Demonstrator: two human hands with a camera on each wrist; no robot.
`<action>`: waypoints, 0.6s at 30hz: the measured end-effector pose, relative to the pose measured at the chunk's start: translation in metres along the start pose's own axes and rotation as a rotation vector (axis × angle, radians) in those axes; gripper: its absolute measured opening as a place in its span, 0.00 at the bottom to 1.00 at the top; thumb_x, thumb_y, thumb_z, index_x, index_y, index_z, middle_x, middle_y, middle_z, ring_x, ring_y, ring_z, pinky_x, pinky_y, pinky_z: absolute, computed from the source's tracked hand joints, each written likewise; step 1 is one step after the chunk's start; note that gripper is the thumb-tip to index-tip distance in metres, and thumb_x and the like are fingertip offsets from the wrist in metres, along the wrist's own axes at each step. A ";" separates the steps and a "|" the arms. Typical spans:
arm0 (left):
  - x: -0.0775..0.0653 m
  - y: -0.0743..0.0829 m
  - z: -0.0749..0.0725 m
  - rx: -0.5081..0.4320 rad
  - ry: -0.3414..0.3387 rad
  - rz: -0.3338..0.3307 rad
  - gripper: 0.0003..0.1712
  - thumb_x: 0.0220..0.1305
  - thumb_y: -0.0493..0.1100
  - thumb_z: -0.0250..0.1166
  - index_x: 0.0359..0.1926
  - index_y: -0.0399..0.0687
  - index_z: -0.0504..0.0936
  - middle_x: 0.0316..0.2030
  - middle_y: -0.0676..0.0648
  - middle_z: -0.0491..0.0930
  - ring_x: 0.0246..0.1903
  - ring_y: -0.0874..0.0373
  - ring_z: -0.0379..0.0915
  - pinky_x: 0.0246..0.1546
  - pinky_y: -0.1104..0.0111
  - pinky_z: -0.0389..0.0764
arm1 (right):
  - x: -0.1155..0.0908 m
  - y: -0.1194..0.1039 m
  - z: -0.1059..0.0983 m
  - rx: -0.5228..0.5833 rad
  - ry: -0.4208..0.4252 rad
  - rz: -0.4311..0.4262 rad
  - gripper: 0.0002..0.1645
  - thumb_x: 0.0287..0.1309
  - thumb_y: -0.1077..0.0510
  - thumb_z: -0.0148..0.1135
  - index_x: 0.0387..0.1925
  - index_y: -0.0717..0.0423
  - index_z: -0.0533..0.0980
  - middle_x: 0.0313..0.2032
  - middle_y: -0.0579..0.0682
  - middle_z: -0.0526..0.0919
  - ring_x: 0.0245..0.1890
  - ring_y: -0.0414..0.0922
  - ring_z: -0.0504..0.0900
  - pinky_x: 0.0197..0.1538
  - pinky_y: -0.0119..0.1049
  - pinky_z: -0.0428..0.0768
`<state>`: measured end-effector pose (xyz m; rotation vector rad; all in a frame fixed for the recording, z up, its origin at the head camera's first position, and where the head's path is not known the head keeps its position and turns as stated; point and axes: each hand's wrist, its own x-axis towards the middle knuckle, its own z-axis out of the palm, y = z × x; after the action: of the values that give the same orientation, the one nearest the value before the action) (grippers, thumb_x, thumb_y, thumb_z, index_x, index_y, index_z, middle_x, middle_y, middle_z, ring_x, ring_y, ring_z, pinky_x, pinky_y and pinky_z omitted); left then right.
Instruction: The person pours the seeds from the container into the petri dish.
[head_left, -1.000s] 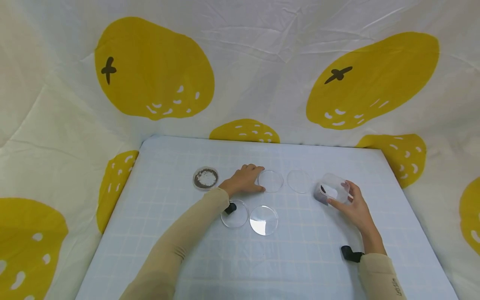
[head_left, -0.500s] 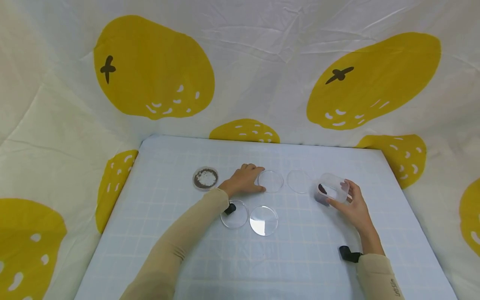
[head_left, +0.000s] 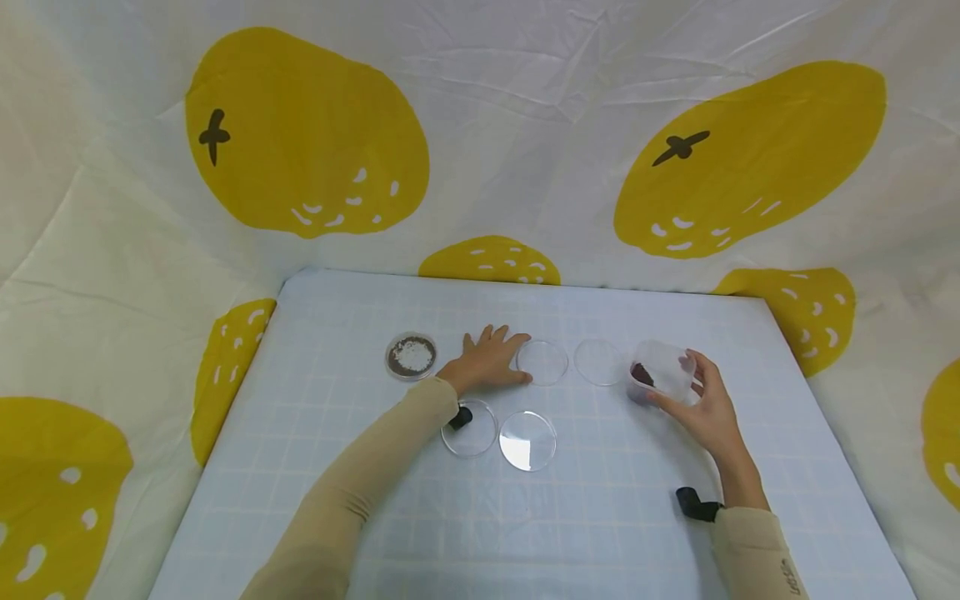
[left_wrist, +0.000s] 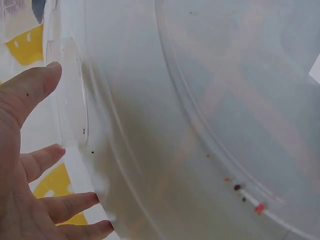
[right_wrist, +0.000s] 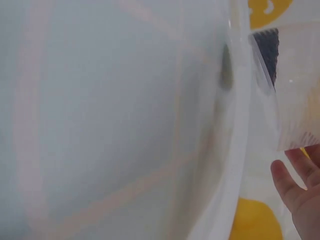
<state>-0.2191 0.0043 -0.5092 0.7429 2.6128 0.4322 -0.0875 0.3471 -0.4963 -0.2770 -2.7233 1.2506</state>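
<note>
My left hand [head_left: 487, 361] holds the left rim of a clear petri dish [head_left: 543, 362] between thumb and forefinger, the other fingers spread. The left wrist view shows the thumb and forefinger at the edge of this petri dish [left_wrist: 72, 92]. On the right, my right hand [head_left: 705, 408] grips a clear plastic container [head_left: 666, 367], tilted to the left. Dark grains [head_left: 642, 374] lie in its lower left end. In the right wrist view the same dark grains [right_wrist: 269, 52] sit in one corner, and only part of the hand shows.
A dish with brown and white contents [head_left: 411, 357] stands at the left. Another clear dish [head_left: 598, 362] lies between the held dish and the container. Two more lie nearer: one clear dish [head_left: 480, 437] by the left wrist camera, one clear dish [head_left: 527, 442] beside it.
The container in my right hand has tilted further left, and more dark grains show at its lower end. My left hand's other fingers have spread apart; its place is unchanged.
</note>
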 end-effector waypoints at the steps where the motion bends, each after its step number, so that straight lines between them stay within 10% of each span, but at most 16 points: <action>1: 0.000 0.000 0.000 -0.001 0.000 0.000 0.46 0.51 0.72 0.57 0.69 0.69 0.53 0.69 0.43 0.47 0.67 0.37 0.35 0.55 0.33 0.39 | 0.000 -0.002 0.000 0.003 0.003 -0.012 0.62 0.39 0.44 0.74 0.70 0.47 0.47 0.66 0.55 0.56 0.64 0.58 0.56 0.59 0.58 0.59; 18: 0.000 -0.002 0.004 0.010 0.004 -0.001 0.46 0.51 0.74 0.55 0.69 0.71 0.50 0.69 0.44 0.46 0.67 0.39 0.35 0.57 0.35 0.39 | 0.012 -0.023 0.011 -0.061 0.030 -0.161 0.61 0.35 0.45 0.77 0.68 0.49 0.52 0.61 0.56 0.61 0.58 0.57 0.61 0.55 0.59 0.63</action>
<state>-0.2183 0.0034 -0.5140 0.7451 2.6206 0.4204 -0.1043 0.3269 -0.4854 -0.0798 -2.6995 1.1137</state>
